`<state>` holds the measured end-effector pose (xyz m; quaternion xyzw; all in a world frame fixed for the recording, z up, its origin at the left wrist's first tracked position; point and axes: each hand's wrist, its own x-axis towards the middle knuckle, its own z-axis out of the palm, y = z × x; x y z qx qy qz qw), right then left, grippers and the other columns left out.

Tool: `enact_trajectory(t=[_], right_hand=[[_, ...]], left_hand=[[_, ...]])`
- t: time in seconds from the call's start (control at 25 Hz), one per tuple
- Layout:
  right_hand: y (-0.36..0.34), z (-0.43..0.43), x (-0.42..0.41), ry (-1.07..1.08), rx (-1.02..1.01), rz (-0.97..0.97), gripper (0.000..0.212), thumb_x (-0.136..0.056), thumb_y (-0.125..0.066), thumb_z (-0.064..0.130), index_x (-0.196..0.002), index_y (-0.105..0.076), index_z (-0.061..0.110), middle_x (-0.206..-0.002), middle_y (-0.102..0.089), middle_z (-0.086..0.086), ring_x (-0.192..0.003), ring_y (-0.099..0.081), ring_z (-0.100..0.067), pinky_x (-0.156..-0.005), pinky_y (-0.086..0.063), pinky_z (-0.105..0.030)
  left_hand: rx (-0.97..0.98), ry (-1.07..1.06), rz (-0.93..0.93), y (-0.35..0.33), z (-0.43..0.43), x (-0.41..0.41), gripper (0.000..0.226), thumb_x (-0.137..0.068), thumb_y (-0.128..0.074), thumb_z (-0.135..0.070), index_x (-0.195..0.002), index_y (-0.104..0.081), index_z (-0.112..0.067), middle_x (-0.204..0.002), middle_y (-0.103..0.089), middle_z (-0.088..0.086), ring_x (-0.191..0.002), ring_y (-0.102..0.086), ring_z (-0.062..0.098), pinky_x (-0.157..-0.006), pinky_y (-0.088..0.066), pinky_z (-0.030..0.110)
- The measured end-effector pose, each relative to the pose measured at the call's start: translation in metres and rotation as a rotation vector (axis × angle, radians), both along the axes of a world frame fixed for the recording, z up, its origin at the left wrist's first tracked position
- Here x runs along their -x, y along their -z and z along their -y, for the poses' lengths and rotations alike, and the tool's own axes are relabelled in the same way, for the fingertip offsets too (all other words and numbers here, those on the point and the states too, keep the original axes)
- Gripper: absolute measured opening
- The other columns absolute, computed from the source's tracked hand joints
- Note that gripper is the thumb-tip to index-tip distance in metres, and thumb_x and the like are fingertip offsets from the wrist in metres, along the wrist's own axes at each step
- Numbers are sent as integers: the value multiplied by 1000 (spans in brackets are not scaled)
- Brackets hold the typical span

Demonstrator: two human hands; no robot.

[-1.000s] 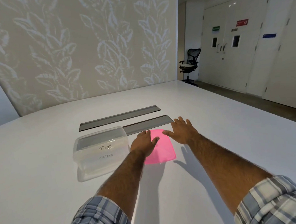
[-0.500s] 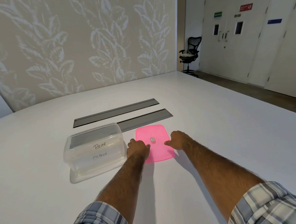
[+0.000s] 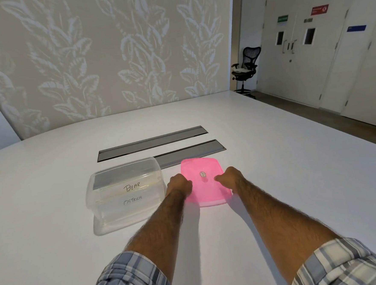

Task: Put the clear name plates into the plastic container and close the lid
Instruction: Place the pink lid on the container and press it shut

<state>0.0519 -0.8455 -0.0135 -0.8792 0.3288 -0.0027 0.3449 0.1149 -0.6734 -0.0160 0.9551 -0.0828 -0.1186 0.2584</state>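
The clear, rectangular plastic container [image 3: 111,205] stands open-topped on the white table [image 3: 56,251], at 9 o'clock of the pink translucent plastic lid [image 3: 205,192] and just beside it. The clear name plates [image 3: 131,192] are inside the container; handwritten words "BEAR" and "OSTRICH" show through the wall, but the exact count of plates cannot be read off because the material is transparent. No plate is visible on the table outside the container. The lid lies flat on the table with a small round grey disc [image 3: 202,174] at its centre. The person's left hand [image 3: 179,185] sits at the lid's 9 o'clock edge, fingers curled onto it; the right hand [image 3: 229,177] sits at the 3 o'clock edge, fingers likewise curled, so both hands appear to grasp the lid by its side edges. Two long grey recessed strips [image 3: 151,142] run across the table at 12 o'clock of the container and lid. Judged from this layout, the loading step is complete and the closing step is in hand. The next move calls for lifting the lid level, carrying it toward 9 o'clock until it is over the container's rim, matching long side to long side, lowering it squarely, then pressing around the edge until it seats.
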Motion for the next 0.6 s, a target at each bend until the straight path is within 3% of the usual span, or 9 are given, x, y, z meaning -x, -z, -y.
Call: enact_trajectory(t=[0.08, 0.16, 0.28, 0.44, 0.6], right_hand=[[-2, 2, -1, 51, -21, 55, 47, -87, -66, 34, -115, -61, -2, -119, -66, -18, -108, -64, -35, -86, -54, -37], [-5, 4, -2, 106, -36, 111, 45, -86, -66, 33, -114, -62, -3, -118, -67, -19, -108, -64, -36, -84, -53, -35], [-15, 9, -5, 190, -66, 212, 42, -84, -66, 30, -109, -65, -4, -111, -69, -20, -103, -66, -36, -79, -53, -34], [-36, 18, -10, 284, -125, 405, 35, -83, -65, 26, -99, -68, -5, -100, -72, -21, -93, -69, -35, -71, -52, -31], [-58, 14, -19, 323, -400, 659, 17, -79, -67, 14, -71, -64, -1, -79, -70, -25, -72, -70, -36, -73, -60, -51]], left_hand=[[206, -22, -62, -3, 2, -4, 39, -97, -54, -18, -133, -55, -1, -128, -62, 20, -109, -65, 36, -95, -53, 41], [484, -71, -185, -8, 5, -1, 44, -96, -53, -6, -140, -50, -8, -117, -67, 22, -83, -69, 34, -81, -60, 46], [748, -83, -294, -23, 6, 1, 56, -98, -48, 3, -150, -40, -17, -92, -64, 19, -61, -63, 24, -66, -60, 40], [818, -1, -323, -58, -1, -4, 55, -99, -45, 6, -150, -41, -16, -75, -54, 11, -57, -56, 20, -53, -57, 30], [787, 97, -311, -90, -27, -17, 49, -99, -44, 6, -145, -49, -13, -82, -54, 12, -57, -51, 18, -59, -56, 31]])
